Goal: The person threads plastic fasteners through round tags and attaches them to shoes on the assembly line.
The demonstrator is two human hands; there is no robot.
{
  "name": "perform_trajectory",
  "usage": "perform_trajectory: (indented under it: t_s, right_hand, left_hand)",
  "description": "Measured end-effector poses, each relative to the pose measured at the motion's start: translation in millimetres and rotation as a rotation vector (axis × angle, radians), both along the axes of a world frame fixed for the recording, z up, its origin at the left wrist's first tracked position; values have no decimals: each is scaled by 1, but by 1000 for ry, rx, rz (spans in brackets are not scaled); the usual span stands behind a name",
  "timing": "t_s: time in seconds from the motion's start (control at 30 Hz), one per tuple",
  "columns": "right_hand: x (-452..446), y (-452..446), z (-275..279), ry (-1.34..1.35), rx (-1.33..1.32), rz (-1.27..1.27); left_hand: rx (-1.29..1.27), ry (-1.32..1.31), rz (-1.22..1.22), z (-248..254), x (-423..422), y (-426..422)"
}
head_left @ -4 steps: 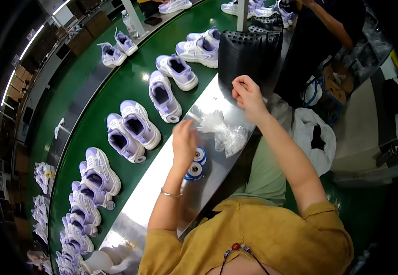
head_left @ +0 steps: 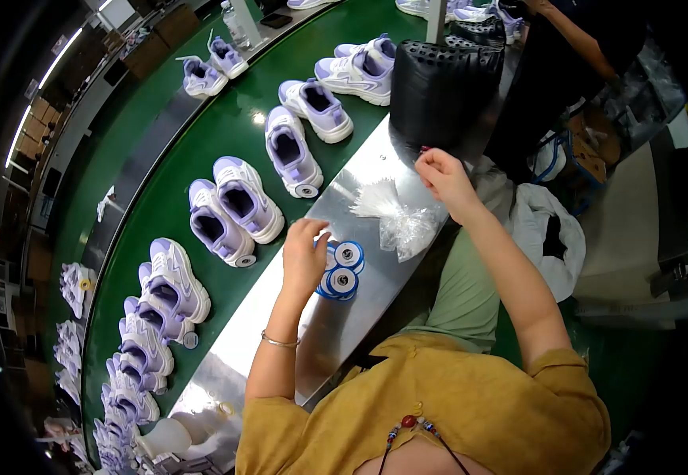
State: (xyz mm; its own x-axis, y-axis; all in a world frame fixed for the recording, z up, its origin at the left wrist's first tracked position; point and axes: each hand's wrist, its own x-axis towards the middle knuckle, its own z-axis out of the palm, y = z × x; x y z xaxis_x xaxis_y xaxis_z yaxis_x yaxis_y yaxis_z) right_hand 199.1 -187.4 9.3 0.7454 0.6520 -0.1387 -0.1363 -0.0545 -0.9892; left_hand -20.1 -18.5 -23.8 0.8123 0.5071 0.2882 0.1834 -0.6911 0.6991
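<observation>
My left hand [head_left: 304,257] is beside a cluster of round blue-and-white tags [head_left: 342,280] on the metal ledge [head_left: 280,305]; its fingers are loosely bent, thumb apart, with nothing visible in them. At the front edge of a black perforated holder [head_left: 439,99], my right hand [head_left: 444,180] is closed in a pinch. A tiny dark red spot shows at its fingertips, too small to identify. Between the hands lies a bunch of clear plastic fasteners [head_left: 395,222]. White-and-lilac shoes [head_left: 292,150] stand on the green surface, and a round tag [head_left: 306,191] is at one heel.
More shoes [head_left: 138,348] line the green belt [head_left: 201,305] at lower left. A bottle [head_left: 234,25] and a phone [head_left: 276,20] are at the top. Another person's arm [head_left: 569,32] shows at upper right. A white bag [head_left: 569,245] hangs right of my leg.
The view has shifted slightly. My left hand has moved left and down beside the tags, uncovering more of them. My right hand has come a little toward my body, still pinched.
</observation>
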Motion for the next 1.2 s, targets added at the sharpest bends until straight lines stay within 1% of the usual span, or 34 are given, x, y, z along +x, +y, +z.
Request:
perform_trajectory:
  t_s: [0.03,0.07,0.1,0.17,0.2,0.27,0.3,0.37,0.4,0.47,0.5,0.53,0.57,0.6,0.67,0.7,0.77,0.8,0.97,1.07,1.1,1.17,1.2]
  right_hand:
    - [-3,1,-3,-4,-59,20]
    - [-4,1,-6,-9,-65,34]
    - [-9,1,-10,0,-67,35]
    - [-16,5,-12,-33,-33,79]
    - [-17,7,-12,-42,-29,98]
    - [-18,11,-15,-73,-21,121]
    - [-19,12,-16,-99,-15,144]
    - [-21,11,-17,-98,5,163]
    - [-22,12,-20,-115,-10,199]
    - [-26,11,-25,-133,-24,238]
    - [-29,11,-26,-130,-81,269]
    - [-31,11,-28,-127,-137,298]
    - [-35,11,-30,-127,-135,298]
    - [-40,14,-33,-141,-153,296]
    - [-47,18,-36,-182,-182,303]
    - [-52,19,-35,-185,-180,301]
    - [-62,24,-27,-329,-169,247]
    - [-65,28,-28,-429,-121,242]
    - [-72,42,-11,-468,-107,206]
    - [-68,47,-12,-600,-127,142]
    - [-67,48,-13,-603,-127,139]
    - [-66,49,-12,-746,-147,91]
    - [-66,49,-12,-747,-146,90]
  left_hand:
    - [94,22,-35,-1,-5,2]
    - [147,24,-79,0,-5,-3]
    - [144,46,-112,-5,-6,-7]
    - [270,129,-121,-9,-2,-16]
    - [272,128,-122,-11,-1,-18]
    - [279,279,-120,-13,4,-20]
    - [281,273,-121,-13,7,-20]
    - [200,254,-49,-13,9,-20]
    - [200,253,-48,-13,9,-20]
    - [52,248,-41,-14,10,-17]
    - [54,246,-38,-13,10,-16]
    - [-60,252,-31,-11,11,-14]
    - [-176,259,-25,-9,12,-13]
    - [-175,259,-26,-10,12,-11]
    - [-402,191,-16,-13,13,-6]
    - [-399,188,-18,-12,15,-5]
    - [-659,75,20,-6,20,-4]
    - [-711,46,36,2,23,-7]
    - [-694,-36,36,17,34,-13]
    - [-604,-62,37,12,41,-13]
    - [-603,-64,33,9,43,-12]
    - [-512,-45,44,6,46,-11]
    - [-510,-45,43,8,47,-13]
